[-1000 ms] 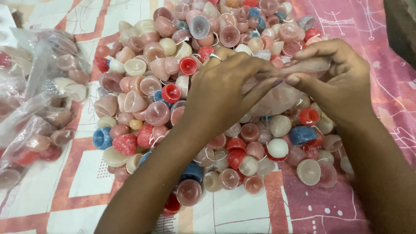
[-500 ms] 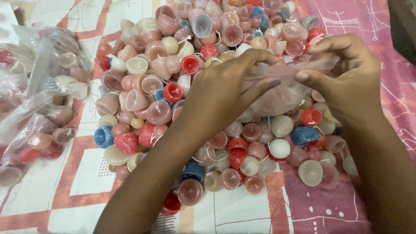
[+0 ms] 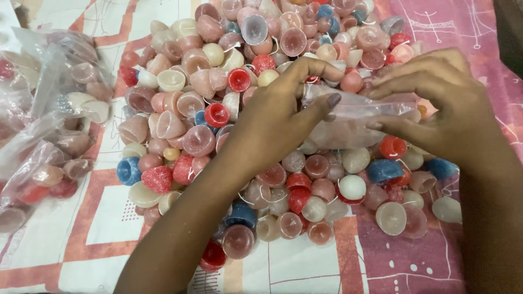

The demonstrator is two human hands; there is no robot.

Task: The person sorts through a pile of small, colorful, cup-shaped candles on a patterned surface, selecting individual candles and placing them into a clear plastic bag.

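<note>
- Your left hand is curling nearly closed, thumb and fingers pinching one end of a small clear plastic bag that already has a few pale candles inside it.
- Your right hand is gripping the other end, fingers bent over the top edge and thumb underneath, so the two of you-hands are stretching the bag flat between them, probably to keep its mouth under control.
- The bag is hanging just above the middle-right of the heap, brushing the candles under it as far as I can tell.
- Below and all around, you're working over a big pile of small round cup-shaped wax candles in pink, cream, red and blue, wicks poking out here and there.
- Everything's sitting on a pink, white and red patterned cloth.
- Off to your left, filled clear plastic bags of the same candles are lying well apart from the heap.
</note>
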